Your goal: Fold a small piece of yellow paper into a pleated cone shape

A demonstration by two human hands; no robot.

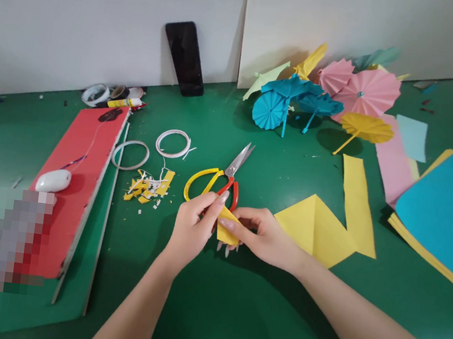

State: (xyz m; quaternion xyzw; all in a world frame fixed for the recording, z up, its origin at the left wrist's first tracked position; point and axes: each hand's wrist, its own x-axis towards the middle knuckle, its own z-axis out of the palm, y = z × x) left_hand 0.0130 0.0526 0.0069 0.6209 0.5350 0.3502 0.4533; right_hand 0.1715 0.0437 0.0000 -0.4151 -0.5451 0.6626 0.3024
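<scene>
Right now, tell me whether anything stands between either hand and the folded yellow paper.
Nothing visible does: the left hand and the right hand both pinch the folded yellow paper directly. The scissors lie just beyond, their handles partly hidden by the hands, but not in between.

The left forearm [136,298] rises steeply from the bottom edge, while the right forearm [353,314] slants in, longer and flatter, from the lower right, both bare and converging. The left grip [195,220] is pinched, its thumb [217,208] extended up and rightward. Facing it closely, the right grip [262,235] is pinched too, thumb [238,229] pointing left, index finger [249,212] arched above, nails [227,251] of other fingers showing below.
</scene>
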